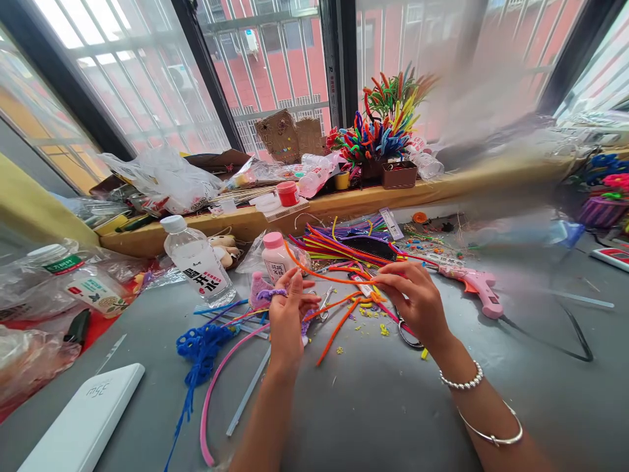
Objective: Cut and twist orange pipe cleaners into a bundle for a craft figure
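An orange pipe cleaner [339, 280] stretches between my hands above the table, with one end curving up past my left fingertips. My left hand [289, 314] has thumb and forefinger pinched at that curve, its other fingers loosely extended. The thumb and fingertips of my right hand [417, 298] are closed on the other end. Just behind my left hand is a pink and purple fuzzy piece [258, 288], partly hidden. Scissors [324, 307] lie beyond it. Loose orange pieces [338, 333] and yellow fuzz scraps [384, 330] lie below the stem.
A pink glue gun [474, 283] with its cord lies right. Bundled pipe cleaners [339, 246] lie at the back. A water bottle [199, 262], a pink-capped bottle [276, 255], blue fuzzy netting [201, 351] and a white power bank [86, 419] are left. A blur covers the upper right.
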The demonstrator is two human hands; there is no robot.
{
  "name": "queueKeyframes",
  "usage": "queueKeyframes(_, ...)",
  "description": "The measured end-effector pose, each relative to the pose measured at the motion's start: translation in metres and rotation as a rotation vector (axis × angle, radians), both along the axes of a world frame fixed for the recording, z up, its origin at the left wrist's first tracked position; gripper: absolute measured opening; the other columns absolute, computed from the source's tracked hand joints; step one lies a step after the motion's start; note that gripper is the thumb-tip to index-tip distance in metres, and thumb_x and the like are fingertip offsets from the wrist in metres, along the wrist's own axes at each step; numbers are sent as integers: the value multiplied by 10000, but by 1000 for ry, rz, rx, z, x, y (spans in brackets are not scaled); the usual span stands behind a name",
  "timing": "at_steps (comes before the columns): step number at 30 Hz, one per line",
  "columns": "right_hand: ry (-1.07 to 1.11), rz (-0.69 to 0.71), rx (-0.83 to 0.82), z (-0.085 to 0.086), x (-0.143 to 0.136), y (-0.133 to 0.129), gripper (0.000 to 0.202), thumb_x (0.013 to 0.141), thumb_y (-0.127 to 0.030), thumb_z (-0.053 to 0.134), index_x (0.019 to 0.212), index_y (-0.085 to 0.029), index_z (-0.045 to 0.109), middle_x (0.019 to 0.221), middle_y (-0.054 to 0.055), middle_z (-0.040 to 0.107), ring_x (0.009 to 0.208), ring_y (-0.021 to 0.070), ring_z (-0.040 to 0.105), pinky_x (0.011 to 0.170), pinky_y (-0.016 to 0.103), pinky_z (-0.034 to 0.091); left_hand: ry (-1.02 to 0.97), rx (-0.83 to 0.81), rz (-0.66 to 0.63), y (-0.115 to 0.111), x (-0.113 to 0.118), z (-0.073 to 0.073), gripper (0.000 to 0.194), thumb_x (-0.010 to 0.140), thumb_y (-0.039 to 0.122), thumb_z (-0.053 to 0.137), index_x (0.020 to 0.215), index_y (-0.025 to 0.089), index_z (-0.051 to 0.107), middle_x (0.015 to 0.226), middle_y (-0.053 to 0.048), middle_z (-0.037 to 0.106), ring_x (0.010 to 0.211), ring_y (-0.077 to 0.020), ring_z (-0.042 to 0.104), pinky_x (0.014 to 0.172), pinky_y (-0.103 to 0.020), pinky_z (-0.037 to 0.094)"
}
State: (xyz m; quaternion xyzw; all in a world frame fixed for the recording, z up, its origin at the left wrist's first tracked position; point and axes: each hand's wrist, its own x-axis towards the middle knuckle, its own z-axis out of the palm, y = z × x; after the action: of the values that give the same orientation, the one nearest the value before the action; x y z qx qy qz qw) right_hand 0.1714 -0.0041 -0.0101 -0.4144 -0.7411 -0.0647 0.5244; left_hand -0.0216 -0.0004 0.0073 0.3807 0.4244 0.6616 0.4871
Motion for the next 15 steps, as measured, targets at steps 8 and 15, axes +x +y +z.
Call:
queueKeyframes(8,123,198,-231,3,-5,0,120,777,-247,554,782,-235,674,989,66,580,960,204,495,864,381,355,-39,31,-59,-2,-4,5,211,667,330,606,705,145,512,566,44,545,375,-13,430,334,-113,303)
queueKeyframes(15,962,571,-800,3,-5,0,265,748,-433,547,851,-225,676,1017,61,631,919,186,549,740,291,429,17,85,-66,-3,-8,8,217,669,299,585,580,155,450,490,71,490,361,-16,416,352,-121,315)
